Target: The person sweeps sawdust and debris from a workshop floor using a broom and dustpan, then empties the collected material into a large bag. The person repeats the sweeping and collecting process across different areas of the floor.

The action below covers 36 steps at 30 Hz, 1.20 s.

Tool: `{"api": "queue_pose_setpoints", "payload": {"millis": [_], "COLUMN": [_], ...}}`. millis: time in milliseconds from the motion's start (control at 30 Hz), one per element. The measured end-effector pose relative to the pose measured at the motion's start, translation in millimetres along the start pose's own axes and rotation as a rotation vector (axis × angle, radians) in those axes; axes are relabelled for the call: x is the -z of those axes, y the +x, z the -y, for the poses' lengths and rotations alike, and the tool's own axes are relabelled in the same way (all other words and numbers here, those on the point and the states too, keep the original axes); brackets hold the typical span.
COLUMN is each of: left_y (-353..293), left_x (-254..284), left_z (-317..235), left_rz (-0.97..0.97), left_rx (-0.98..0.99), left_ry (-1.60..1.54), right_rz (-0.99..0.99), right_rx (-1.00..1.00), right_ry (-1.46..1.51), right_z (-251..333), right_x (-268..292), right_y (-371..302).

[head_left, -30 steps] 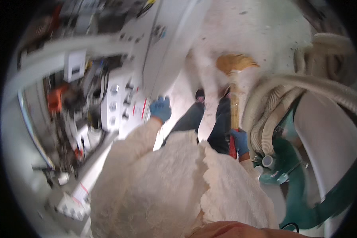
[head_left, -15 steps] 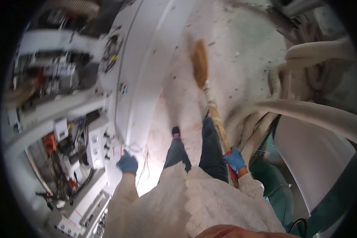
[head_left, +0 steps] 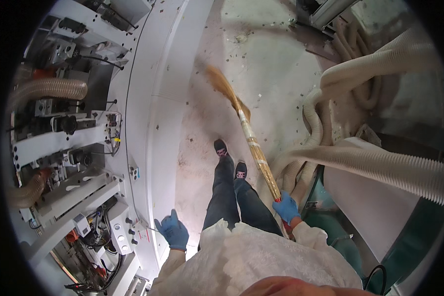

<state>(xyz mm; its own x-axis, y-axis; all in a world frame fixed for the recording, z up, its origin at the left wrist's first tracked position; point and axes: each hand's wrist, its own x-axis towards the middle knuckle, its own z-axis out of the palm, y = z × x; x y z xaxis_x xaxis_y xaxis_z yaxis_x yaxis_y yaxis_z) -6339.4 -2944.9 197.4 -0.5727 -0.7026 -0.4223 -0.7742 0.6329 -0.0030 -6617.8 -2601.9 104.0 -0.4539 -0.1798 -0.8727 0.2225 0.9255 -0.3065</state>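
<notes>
My right hand [head_left: 287,207], in a blue glove, is closed round the handle of a long broom [head_left: 259,157]. The handle is wrapped in shiny clear and yellowish material, with a red part at the grip. From there the broom slants forward and left, and its straw-coloured bristles [head_left: 223,85] meet the floor ahead of my feet, blurred at the tip. My left hand [head_left: 173,232], gloved in blue too, hangs beside the white machine's side panel [head_left: 155,163]. Its fingers are apart and it holds nothing.
Small dark scraps [head_left: 258,95] and dust are scattered over the pale floor [head_left: 276,64]. Thick ribbed hoses [head_left: 375,163] curve along the right, above a green machine base [head_left: 333,241]. On the left stands an open machine with white rails [head_left: 59,145], wiring and knobs.
The broom's bristles have swept left. My left hand has moved right and lower in view, its fingers spreading. My feet stand closer together, and the view has shifted.
</notes>
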Motion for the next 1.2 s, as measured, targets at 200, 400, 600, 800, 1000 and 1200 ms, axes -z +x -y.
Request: {"api": "queue_pose_setpoints", "payload": {"millis": [200, 400, 600, 800, 1000, 1200], "left_y": [95, 172, 200, 204, 216, 256], "left_x": [-2, 0, -9, -22, -23, -10], "left_z": [-58, -80, -87, -126, -213, -291], "left_rz": [0.138, 0.309, 0.455, 0.399, 0.569, 0.525], "left_rx": [-0.145, -0.227, -0.116, 0.099, 0.259, 0.306], "left_ry": [-0.105, -0.327, -0.401, -0.545, -0.707, -0.820], "right_rz": [0.308, 0.091, -0.202, -0.344, -0.119, -0.040], "right_rx": [0.018, 0.003, 0.048, 0.181, 0.205, 0.154], "right_ry": [0.938, 0.523, 0.255, 0.133, 0.318, -0.187], "right_z": [109, 175, 212, 318, 438, 386], "right_x": [67, 104, 184, 313, 389, 322], "right_y": [54, 76, 160, 361, 577, 567]}}
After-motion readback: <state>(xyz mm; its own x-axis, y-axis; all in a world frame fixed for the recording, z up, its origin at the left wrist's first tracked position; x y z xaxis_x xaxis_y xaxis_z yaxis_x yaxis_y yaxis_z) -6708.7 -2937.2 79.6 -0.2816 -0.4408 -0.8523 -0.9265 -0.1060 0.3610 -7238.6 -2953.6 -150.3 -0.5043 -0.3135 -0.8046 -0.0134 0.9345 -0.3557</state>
